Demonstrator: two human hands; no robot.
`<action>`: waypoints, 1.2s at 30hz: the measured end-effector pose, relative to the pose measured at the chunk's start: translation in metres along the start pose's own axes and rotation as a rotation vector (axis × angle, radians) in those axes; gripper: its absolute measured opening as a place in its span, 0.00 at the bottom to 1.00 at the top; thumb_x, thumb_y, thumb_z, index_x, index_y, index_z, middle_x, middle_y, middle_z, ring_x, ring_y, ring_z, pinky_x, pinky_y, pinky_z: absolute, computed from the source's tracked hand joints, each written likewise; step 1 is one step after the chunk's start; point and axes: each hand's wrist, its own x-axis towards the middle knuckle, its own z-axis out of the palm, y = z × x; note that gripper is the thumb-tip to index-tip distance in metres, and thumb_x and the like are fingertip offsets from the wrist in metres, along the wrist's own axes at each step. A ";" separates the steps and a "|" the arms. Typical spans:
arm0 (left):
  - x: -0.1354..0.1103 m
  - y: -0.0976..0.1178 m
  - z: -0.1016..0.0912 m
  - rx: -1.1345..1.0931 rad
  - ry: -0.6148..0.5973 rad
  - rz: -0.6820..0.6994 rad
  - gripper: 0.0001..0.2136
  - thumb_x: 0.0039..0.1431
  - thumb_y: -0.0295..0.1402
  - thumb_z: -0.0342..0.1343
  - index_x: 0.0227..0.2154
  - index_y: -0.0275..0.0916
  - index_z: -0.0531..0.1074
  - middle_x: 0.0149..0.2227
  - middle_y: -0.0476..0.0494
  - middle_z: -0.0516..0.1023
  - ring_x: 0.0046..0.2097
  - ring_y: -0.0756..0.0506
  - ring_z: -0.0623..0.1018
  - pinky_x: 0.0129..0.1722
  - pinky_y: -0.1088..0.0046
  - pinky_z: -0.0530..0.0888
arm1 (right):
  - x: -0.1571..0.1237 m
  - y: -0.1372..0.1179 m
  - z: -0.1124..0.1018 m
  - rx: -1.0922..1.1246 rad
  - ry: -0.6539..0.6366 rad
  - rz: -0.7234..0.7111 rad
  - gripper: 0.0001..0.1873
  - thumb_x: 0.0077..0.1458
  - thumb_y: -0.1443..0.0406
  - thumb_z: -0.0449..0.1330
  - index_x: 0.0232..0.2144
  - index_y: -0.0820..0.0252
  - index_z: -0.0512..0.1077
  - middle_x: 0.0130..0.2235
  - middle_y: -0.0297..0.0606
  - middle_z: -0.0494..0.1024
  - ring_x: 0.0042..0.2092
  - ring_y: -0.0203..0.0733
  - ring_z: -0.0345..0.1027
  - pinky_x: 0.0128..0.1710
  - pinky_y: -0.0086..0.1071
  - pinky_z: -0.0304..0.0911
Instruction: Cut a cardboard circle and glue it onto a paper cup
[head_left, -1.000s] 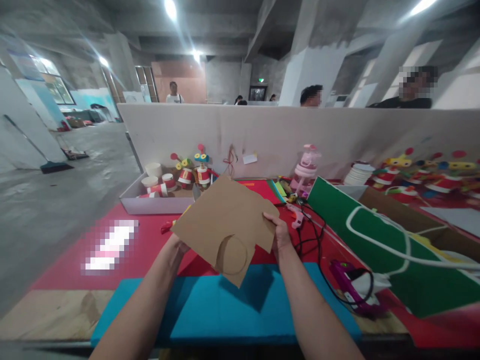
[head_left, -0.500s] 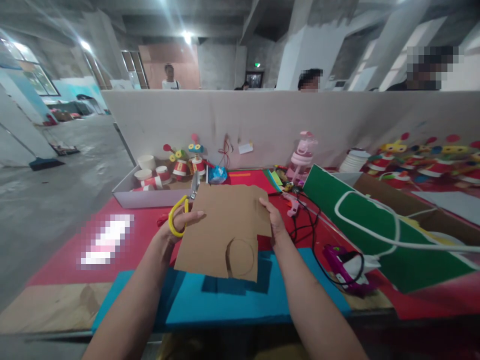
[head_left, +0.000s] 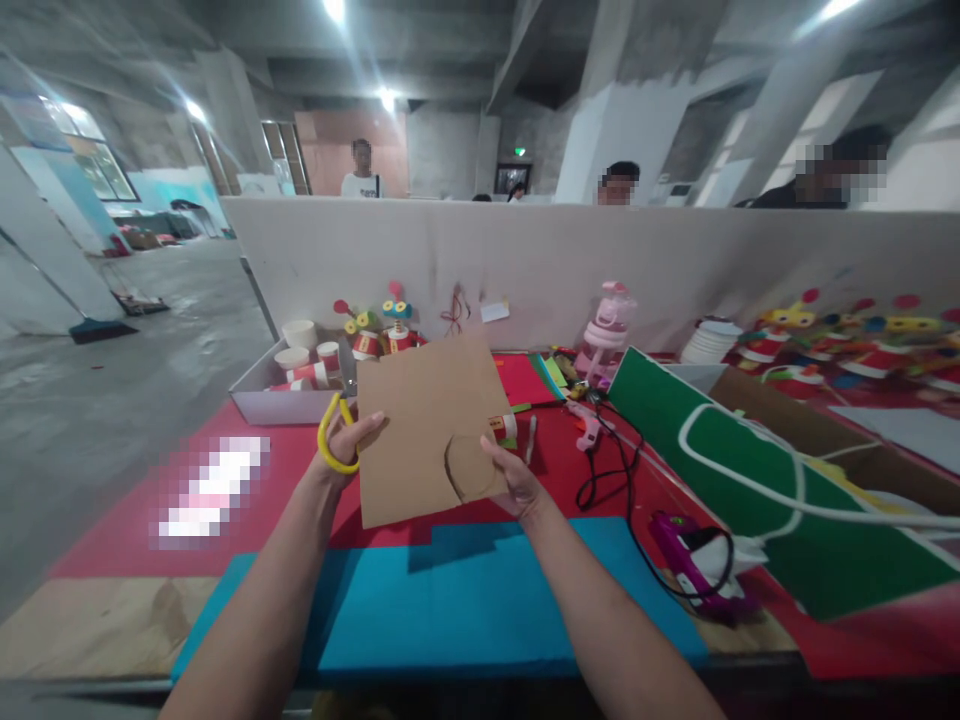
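Note:
I hold a brown cardboard sheet [head_left: 420, 420] up over the table with both hands. A circle is partly cut into its lower right part. My left hand [head_left: 345, 440] is closed on yellow-handled scissors [head_left: 332, 440] at the sheet's left edge, with the thumb pressed on the cardboard. My right hand [head_left: 510, 480] pinches the sheet's lower right edge, right beside the cut circle. Under my arms lies a blue foam sheet [head_left: 465, 600] on the red table cover.
A grey tray [head_left: 262, 395] with paper cups and cup figures stands at the back left. A pink bottle [head_left: 607, 330], a pink glue gun [head_left: 589, 430], black cables, a purple glue gun [head_left: 697, 560] and a green board [head_left: 750, 470] fill the right side. People stand behind the partition.
The cardboard has turned and moved left and up. My right hand slid from its upper right edge down to the cut circle. My left hand still holds the scissors.

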 end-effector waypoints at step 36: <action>-0.001 -0.017 0.010 -0.099 0.021 -0.028 0.25 0.38 0.37 0.69 0.43 0.36 0.74 0.38 0.39 0.82 0.40 0.37 0.82 0.40 0.62 0.80 | 0.006 0.002 0.001 0.137 0.071 0.053 0.11 0.54 0.59 0.63 0.33 0.62 0.74 0.24 0.33 0.77 0.22 0.33 0.69 0.21 0.24 0.63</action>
